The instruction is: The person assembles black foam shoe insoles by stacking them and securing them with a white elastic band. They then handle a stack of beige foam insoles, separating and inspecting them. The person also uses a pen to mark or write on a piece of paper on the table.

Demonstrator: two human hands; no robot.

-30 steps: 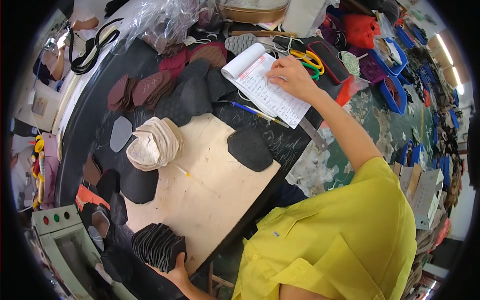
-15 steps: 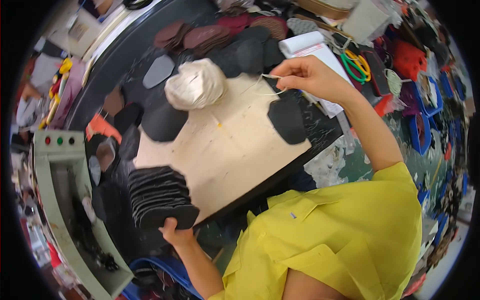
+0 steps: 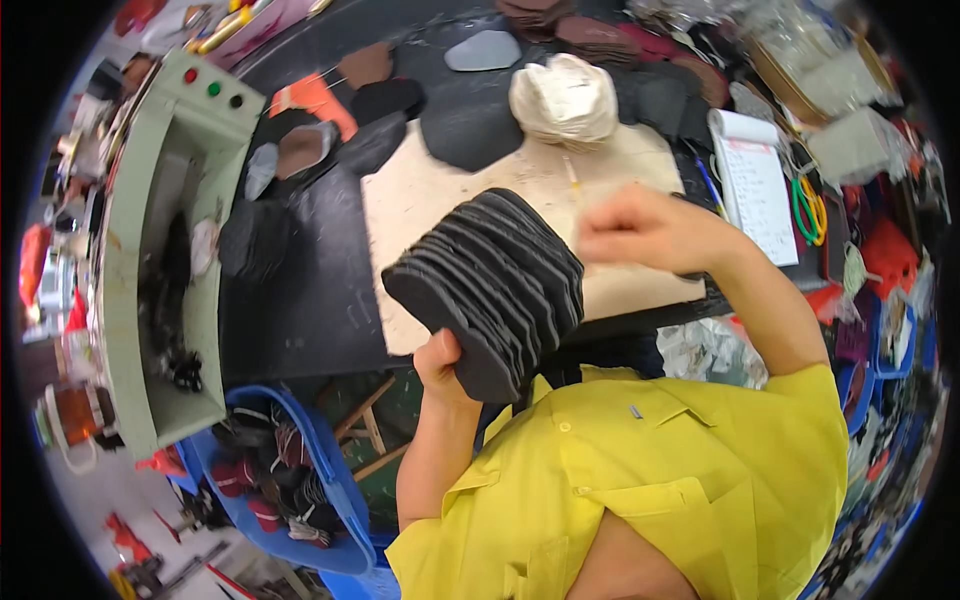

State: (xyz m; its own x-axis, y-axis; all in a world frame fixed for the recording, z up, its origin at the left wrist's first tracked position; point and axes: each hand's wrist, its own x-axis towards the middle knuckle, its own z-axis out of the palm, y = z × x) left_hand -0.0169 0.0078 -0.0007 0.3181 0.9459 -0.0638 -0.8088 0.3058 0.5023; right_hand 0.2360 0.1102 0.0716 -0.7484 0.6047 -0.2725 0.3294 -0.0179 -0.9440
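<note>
My left hand [image 3: 443, 368] grips a thick stack of black cut pieces [image 3: 492, 283] from below and holds it raised over the pale wooden board [image 3: 430, 210]. My right hand [image 3: 650, 232] is blurred, just right of the stack's top edge, fingers curled; whether anything is pinched in it cannot be made out. A crumpled cream cloth [image 3: 565, 98] lies on the board's far side, next to a large black piece [image 3: 470, 125].
A green machine [image 3: 160, 230] with coloured buttons stands at the left. A blue bin [image 3: 290, 470] of scraps sits below the bench. A white notepad [image 3: 755, 185], a blue pen [image 3: 708, 185] and green-yellow scissors [image 3: 810, 210] lie at the right. Dark cut pieces [image 3: 330, 150] cover the far bench.
The left hand has lifted the black stack from low at the left up over the board. The right hand left the notepad and came in beside the stack. The view swung left.
</note>
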